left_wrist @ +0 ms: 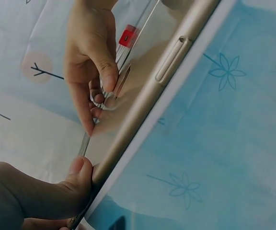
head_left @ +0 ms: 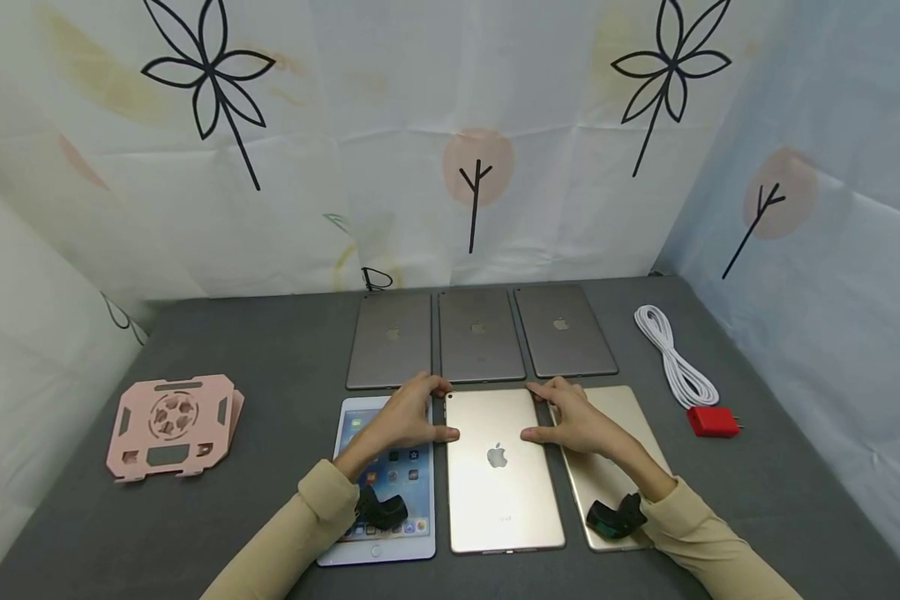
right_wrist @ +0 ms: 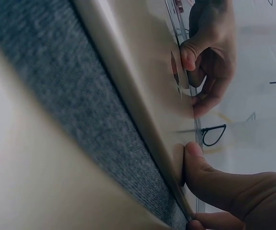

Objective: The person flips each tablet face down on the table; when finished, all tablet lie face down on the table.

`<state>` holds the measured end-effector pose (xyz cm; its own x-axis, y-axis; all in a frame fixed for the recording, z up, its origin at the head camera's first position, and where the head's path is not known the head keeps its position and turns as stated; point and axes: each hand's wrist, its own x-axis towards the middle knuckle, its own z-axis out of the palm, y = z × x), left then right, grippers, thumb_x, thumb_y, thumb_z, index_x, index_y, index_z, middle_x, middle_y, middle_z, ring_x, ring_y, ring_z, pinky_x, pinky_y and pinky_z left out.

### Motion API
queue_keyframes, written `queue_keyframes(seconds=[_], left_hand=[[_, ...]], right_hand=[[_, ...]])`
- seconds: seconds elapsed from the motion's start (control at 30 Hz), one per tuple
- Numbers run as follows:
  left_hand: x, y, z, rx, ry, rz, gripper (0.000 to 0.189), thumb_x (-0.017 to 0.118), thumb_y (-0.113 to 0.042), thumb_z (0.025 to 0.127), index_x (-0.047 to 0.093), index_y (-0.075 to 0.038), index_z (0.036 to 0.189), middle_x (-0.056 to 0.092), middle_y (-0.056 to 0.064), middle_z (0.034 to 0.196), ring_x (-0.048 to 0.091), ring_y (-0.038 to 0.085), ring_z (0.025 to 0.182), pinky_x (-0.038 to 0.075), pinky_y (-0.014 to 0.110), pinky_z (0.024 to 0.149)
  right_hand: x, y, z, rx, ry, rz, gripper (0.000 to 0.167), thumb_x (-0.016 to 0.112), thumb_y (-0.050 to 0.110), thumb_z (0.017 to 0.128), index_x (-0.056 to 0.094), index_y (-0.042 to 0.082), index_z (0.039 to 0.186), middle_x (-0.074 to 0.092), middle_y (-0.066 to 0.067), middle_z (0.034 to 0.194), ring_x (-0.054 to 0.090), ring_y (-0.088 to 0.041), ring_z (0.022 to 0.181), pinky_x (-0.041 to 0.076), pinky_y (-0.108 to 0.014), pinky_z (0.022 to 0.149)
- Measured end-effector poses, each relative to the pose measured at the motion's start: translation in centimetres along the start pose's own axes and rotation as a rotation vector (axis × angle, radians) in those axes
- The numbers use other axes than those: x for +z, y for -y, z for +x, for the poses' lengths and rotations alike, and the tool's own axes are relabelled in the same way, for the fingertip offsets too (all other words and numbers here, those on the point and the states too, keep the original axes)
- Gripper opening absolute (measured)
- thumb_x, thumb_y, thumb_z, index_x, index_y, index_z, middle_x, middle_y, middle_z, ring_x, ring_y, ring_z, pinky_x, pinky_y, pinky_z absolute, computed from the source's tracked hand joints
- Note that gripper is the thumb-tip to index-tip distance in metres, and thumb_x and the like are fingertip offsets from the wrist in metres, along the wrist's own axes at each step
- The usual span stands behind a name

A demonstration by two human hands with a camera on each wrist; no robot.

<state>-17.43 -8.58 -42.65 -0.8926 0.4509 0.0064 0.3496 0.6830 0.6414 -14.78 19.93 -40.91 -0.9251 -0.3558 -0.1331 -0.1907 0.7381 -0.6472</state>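
Observation:
A gold tablet [head_left: 504, 500] lies face down in the middle of the front row, its apple logo showing. Both hands are at its far end. My left hand [head_left: 408, 414] holds the left edge, thumb on the back and fingers at the far left corner. My right hand [head_left: 573, 417] does likewise on the right, its thumb [right_wrist: 193, 151] pressing the back near the edge. Under the left wrist is a white-framed tablet [head_left: 382, 552] with its screen lit. A second gold tablet [head_left: 607, 400], also face down, lies beneath the right wrist.
Three grey tablets [head_left: 480, 342] form a row behind. A pink panel-like stand [head_left: 172, 425] rests at the left of the grey table [head_left: 270, 350]. On the right are a coiled white cable [head_left: 675, 358] and a red charger plug [head_left: 712, 421]. Patterned cloth surrounds the table's back and sides.

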Motion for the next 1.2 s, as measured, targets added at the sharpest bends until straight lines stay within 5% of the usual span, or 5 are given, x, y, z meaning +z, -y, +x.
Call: queue_keyframes(seconds=[0.23, 0.47, 0.57, 0.77, 1.2], left_hand=[[-0.1, 0.0, -0.2, 0.02, 0.001, 0.013, 0.065, 0.092, -0.029, 0.075, 0.066, -0.006, 0.129, 0.064, 0.011, 0.118, 0.057, 0.022, 0.098, 0.05, 0.043, 0.087], [-0.9, 0.1, -0.7, 0.082, 0.039, -0.043, 0.063, 0.087, -0.029, 0.082, 0.063, -0.006, 0.136, 0.061, 0.016, 0.125, 0.048, 0.009, 0.07, 0.042, 0.024, 0.063], [-1.4, 0.4, -1.2, 0.11, 0.051, -0.068, 0.063, 0.084, -0.027, 0.085, 0.06, -0.004, 0.139, 0.059, 0.019, 0.128, 0.046, 0.005, 0.062, 0.04, 0.021, 0.057], [-3.0, 1.0, -2.6, 0.118, 0.045, -0.04, 0.066, 0.085, -0.027, 0.085, 0.059, -0.002, 0.14, 0.058, 0.022, 0.131, 0.048, 0.005, 0.064, 0.043, 0.021, 0.058], [-6.7, 3.6, -5.8, 0.036, 0.035, 0.044, 0.077, 0.088, -0.034, 0.08, 0.057, -0.003, 0.142, 0.057, 0.021, 0.129, 0.052, 0.013, 0.077, 0.043, 0.022, 0.063]], right_hand=[[0.1, 0.5, -0.2, -0.002, -0.021, -0.009, 0.079, 0.085, 0.027, 0.084, 0.05, -0.002, 0.148, 0.054, -0.024, 0.127, 0.044, -0.034, 0.11, 0.041, -0.046, 0.088], [0.4, 1.8, -0.4, -0.065, -0.076, -0.052, 0.067, 0.085, 0.02, 0.084, 0.058, 0.004, 0.143, 0.056, -0.025, 0.122, 0.047, -0.038, 0.111, 0.046, -0.058, 0.088], [0.6, 2.4, -0.2, -0.076, -0.08, -0.054, 0.066, 0.085, 0.02, 0.084, 0.059, 0.005, 0.142, 0.058, -0.023, 0.122, 0.049, -0.036, 0.111, 0.046, -0.054, 0.088], [1.0, 3.8, 0.8, -0.119, -0.037, 0.006, 0.065, 0.082, 0.02, 0.087, 0.055, 0.005, 0.145, 0.058, -0.023, 0.123, 0.054, -0.032, 0.108, 0.044, -0.037, 0.08], [4.0, 7.2, 3.5, -0.114, 0.034, -0.01, 0.069, 0.079, 0.025, 0.09, 0.05, 0.007, 0.15, 0.059, -0.018, 0.127, 0.05, -0.031, 0.113, 0.045, -0.046, 0.091]])
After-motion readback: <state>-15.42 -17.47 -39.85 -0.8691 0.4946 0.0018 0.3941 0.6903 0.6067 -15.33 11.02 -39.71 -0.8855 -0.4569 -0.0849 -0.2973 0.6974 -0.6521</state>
